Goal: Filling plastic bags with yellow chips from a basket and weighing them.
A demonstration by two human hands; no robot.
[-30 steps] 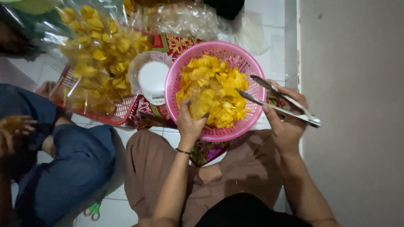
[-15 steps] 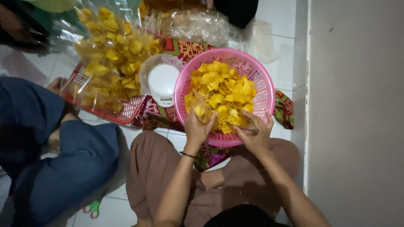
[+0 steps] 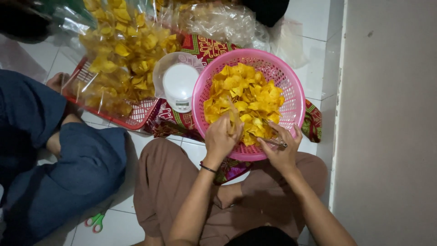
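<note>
Left hand (image 3: 221, 139) pinches yellow chips (image 3: 243, 98) inside a pink basket (image 3: 293, 86); right hand (image 3: 283, 148) grips metal tongs (image 3: 273, 141). Squeezing hard could crumble the chips.

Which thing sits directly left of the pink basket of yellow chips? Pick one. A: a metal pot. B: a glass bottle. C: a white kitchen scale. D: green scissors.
C: the white kitchen scale stands beside the pink basket, touching its left rim.

white kitchen scale (image 3: 180, 86), red tray (image 3: 136, 119), green scissors (image 3: 96, 222), perhaps bagged chips (image 3: 120, 54).
</note>
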